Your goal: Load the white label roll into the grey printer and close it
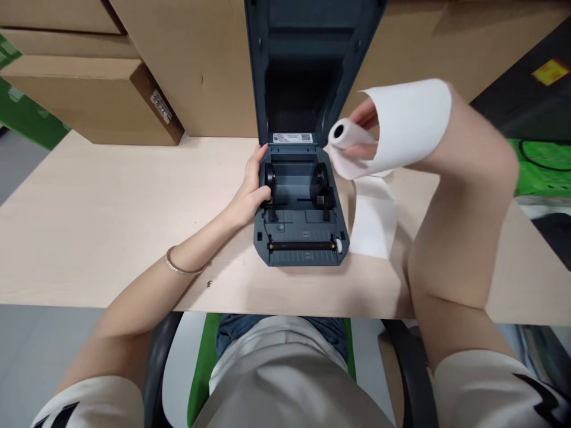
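A dark grey label printer (300,221) stands on the pale wooden table (111,226) with its lid (307,65) swung up and its roll bay showing. My left hand (252,191) grips the printer's left side, thumb on the left roll holder (269,177). My right hand (363,128) is raised to the right of the lid and closed on a white paper roll (352,135). A long loose sheet of that paper (408,125) curls over my right wrist. I wear a thin bracelet (181,267) on my left wrist.
A flat white sheet (373,223) lies on the table right of the printer. Cardboard boxes (89,95) stand along the back, left and behind the printer. A black chair's armrests (156,362) flank my lap below the table edge. Green items (542,169) sit far right.
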Demonstrator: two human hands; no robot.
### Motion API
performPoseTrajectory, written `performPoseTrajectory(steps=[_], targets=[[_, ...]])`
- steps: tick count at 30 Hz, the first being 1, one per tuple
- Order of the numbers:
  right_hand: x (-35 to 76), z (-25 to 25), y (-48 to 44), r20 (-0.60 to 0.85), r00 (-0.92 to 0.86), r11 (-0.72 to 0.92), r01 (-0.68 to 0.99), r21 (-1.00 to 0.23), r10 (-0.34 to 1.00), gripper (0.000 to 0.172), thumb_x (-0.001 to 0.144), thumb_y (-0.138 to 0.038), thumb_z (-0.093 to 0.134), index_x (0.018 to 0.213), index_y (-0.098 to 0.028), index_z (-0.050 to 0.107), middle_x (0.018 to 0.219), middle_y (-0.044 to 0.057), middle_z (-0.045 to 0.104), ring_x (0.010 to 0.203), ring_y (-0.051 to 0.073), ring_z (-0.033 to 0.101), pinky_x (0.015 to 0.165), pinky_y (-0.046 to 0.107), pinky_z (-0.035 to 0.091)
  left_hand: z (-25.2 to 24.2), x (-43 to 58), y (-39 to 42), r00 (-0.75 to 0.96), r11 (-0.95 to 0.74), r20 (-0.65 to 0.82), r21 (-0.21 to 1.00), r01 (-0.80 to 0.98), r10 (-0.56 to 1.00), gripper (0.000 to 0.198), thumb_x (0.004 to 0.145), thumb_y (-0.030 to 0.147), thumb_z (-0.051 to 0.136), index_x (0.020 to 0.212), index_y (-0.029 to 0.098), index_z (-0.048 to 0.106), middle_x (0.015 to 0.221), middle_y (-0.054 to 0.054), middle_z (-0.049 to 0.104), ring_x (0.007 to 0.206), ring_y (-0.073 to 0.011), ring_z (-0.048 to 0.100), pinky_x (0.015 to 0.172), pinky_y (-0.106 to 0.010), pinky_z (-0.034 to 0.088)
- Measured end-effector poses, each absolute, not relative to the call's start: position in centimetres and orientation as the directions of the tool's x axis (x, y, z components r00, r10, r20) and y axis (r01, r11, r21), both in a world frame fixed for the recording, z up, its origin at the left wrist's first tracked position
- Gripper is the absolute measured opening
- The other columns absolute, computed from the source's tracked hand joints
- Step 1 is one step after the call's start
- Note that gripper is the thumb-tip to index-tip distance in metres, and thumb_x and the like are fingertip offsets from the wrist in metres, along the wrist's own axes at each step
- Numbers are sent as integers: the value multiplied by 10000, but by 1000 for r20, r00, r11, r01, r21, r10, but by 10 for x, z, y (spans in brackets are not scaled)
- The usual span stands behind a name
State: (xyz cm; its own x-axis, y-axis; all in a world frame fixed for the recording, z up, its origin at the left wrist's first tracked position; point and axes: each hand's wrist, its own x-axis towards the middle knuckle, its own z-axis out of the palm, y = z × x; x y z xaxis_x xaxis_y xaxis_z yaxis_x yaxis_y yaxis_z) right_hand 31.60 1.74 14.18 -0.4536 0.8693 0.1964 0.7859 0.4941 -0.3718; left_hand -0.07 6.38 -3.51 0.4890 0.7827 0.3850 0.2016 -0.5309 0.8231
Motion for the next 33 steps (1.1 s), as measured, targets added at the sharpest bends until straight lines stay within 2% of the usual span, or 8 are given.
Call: performPoseTrajectory(steps=[4, 10, 17, 20, 24, 26, 29, 33], targets=[[331, 134, 36, 137, -212, 245, 922, -300, 968, 374, 944, -313, 626, 1220, -90, 746, 1220, 176, 766, 1068, 219, 699, 804, 332, 452, -34, 0, 63, 473, -492, 361, 850, 187, 804, 872, 893, 443, 643, 1654, 450, 217, 1820, 84, 173, 1719, -344, 99, 1457, -558, 92], [328, 82, 87, -65, -189, 167, 953, -253, 980, 372, 825, -120, 694, 1191, -132, 756, 1264, 144, 763, 1040, 245, 703, 821, 328, 497, -35, -1, 64, 474, -497, 380, 855, 150, 795, 909, 874, 451, 685, 1660, 419, 229, 1810, 41, 202, 1707, -378, 112, 1442, -608, 93], [321, 60, 96, -143, -229, 190, 951, -245, 963, 284, 800, -154, 671, 1054, -187, 795, 1152, 119, 788, 1012, 305, 708, 877, 408, 526, -35, -4, 65, 478, -510, 395, 850, 134, 784, 895, 863, 400, 700, 1649, 418, 272, 1793, 30, 256, 1689, -391, 161, 1432, -636, 136], [324, 71, 92, -166, -229, 177, 944, -279, 959, 327, 875, -187, 645, 1161, -187, 803, 1233, 110, 788, 1099, 290, 715, 949, 407, 537, -34, -3, 65, 482, -509, 393, 850, 134, 784, 890, 867, 398, 694, 1649, 415, 270, 1791, 28, 259, 1686, -392, 168, 1434, -639, 128], [337, 96, 82, -49, -154, 122, 912, -392, 987, 432, 1032, -197, 431, 1314, -158, 757, 1408, 110, 728, 1336, 234, 650, 1146, 372, 469, -34, -3, 65, 476, -511, 400, 850, 128, 784, 874, 879, 413, 707, 1645, 411, 286, 1795, 33, 247, 1686, -391, 164, 1440, -616, 126], [345, 105, 78, -22, -98, 81, 912, -403, 995, 490, 1051, -215, 376, 1399, -129, 710, 1479, 137, 682, 1386, 223, 622, 1161, 349, 442, -34, -4, 65, 477, -514, 405, 850, 118, 780, 874, 878, 423, 717, 1643, 414, 294, 1791, 36, 254, 1688, -389, 153, 1445, -607, 112], [359, 104, 79, -90, -6, -24, 944, -328, 996, 558, 1009, -251, 513, 1537, -91, 597, 1586, 201, 576, 1454, 312, 567, 1151, 405, 439, -35, -4, 64, 473, -501, 395, 857, 119, 788, 873, 879, 424, 711, 1643, 410, 289, 1778, 22, 282, 1684, -391, 161, 1443, -620, 102], [370, 86, 91, -279, 73, -127, 975, -182, 958, 851, 802, -277, 812, 1595, -129, 538, 1598, 209, 558, 1410, 418, 589, 1097, 490, 492, -34, -2, 63, 459, -485, 381, 864, 132, 803, 870, 870, 413, 690, 1640, 397, 283, 1770, 6, 286, 1680, -396, 172, 1436, -642, 99]])
